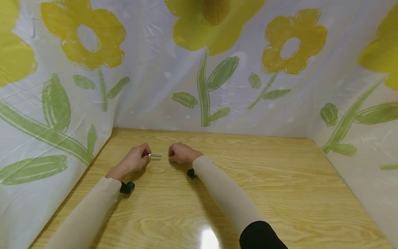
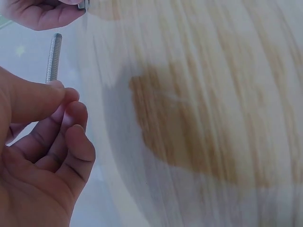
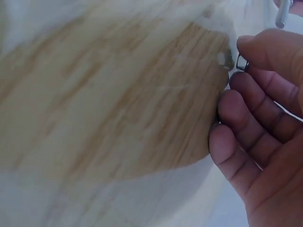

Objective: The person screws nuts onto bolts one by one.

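My left hand (image 1: 134, 159) pinches a silver threaded bolt (image 1: 156, 155) between thumb and fingers. In the left wrist view the bolt's threaded shank (image 2: 54, 56) sticks out past the fingertips, while its other end is hidden in the grip. A short gap away, my right hand (image 1: 182, 153) pinches a small metal nut (image 3: 242, 62) between thumb and index finger; the other fingers are curled. Bolt and nut are apart, and both hands are just above the far left part of the table.
The wood-grain table (image 1: 280, 183) spreads to the right and toward me. A white curtain (image 1: 149, 86) with yellow flowers and green leaves hangs along the back and both sides. Each wrist carries a small black camera (image 1: 127, 187).
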{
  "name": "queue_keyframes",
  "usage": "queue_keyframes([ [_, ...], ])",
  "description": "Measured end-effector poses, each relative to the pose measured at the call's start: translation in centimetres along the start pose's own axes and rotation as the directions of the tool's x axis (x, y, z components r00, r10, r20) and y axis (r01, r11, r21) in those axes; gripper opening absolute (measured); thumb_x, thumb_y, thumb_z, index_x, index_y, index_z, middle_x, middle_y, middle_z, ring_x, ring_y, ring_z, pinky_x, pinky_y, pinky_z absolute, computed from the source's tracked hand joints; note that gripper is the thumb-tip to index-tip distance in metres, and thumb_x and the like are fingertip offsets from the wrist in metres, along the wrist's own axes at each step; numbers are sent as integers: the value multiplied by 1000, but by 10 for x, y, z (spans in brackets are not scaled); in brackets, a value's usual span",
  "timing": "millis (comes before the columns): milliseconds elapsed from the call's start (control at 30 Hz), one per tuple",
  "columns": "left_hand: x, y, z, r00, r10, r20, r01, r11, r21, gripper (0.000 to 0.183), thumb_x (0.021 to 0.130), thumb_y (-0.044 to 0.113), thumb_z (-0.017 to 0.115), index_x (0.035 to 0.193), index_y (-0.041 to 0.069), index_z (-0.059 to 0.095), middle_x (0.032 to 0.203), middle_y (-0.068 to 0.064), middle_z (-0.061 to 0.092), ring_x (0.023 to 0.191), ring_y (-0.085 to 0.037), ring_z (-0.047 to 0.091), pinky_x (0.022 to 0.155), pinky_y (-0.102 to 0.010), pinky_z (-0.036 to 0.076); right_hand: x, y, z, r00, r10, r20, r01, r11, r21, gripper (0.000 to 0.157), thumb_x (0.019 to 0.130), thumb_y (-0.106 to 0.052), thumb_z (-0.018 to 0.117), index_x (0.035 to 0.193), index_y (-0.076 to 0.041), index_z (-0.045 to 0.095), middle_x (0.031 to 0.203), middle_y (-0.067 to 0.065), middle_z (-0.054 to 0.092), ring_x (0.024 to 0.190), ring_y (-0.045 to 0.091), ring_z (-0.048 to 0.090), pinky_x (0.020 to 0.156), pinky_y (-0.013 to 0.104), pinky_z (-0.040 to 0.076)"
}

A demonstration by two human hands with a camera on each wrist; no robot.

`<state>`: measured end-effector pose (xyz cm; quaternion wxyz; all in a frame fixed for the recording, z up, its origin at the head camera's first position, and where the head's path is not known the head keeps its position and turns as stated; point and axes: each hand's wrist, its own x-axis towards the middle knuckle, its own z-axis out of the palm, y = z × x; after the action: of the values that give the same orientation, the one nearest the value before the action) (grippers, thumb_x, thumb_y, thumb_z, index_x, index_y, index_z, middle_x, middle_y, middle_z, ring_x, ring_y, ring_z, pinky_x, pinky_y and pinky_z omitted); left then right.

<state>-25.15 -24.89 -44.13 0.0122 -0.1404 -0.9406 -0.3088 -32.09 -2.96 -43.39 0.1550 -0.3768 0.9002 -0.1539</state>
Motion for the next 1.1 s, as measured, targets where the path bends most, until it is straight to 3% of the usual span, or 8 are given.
queue_keyframes([
  [267, 0, 0, 0, 1000, -8, 7, 8, 1000, -16, 6, 93, -1, 55, 95, 4, 54, 83, -7, 59, 71, -20, 50, 64, -35, 43, -9, 7, -1, 999, -24, -34, 27, 997, 74, 7, 96, -23, 59, 99, -20, 64, 93, -9, 61, 82, 6, 56, 77, 25, 47],
  [600, 0, 8, 7, 998, 54, -26, -55, 997, -58, 7, 92, 0, 58, 93, 6, 55, 83, -6, 59, 73, -18, 52, 66, -35, 44, -35, 7, -7, 995, -38, -97, 52, 988, 146, 18, 96, -19, 60, 111, -9, 62, 97, -4, 61, 85, 7, 57, 75, 23, 48],
  [900, -3, 28, 18, 995, 72, -71, -84, 979, -186, 4, 92, 3, 59, 94, 4, 56, 88, -10, 62, 78, -19, 56, 68, -35, 47, -62, 16, -8, 978, -73, -194, 114, 971, 212, 17, 94, -14, 61, 108, -5, 62, 91, -5, 61, 81, 7, 58, 73, 23, 48],
  [1100, -6, 46, 28, 991, 110, -75, -126, 961, -246, 5, 94, 8, 60, 97, 4, 58, 87, -10, 62, 75, -17, 55, 65, -32, 47, -84, 24, -5, 968, -43, -247, 104, 965, 241, 14, 94, -14, 61, 105, -6, 62, 90, -6, 60, 81, 7, 57, 72, 23, 48],
])
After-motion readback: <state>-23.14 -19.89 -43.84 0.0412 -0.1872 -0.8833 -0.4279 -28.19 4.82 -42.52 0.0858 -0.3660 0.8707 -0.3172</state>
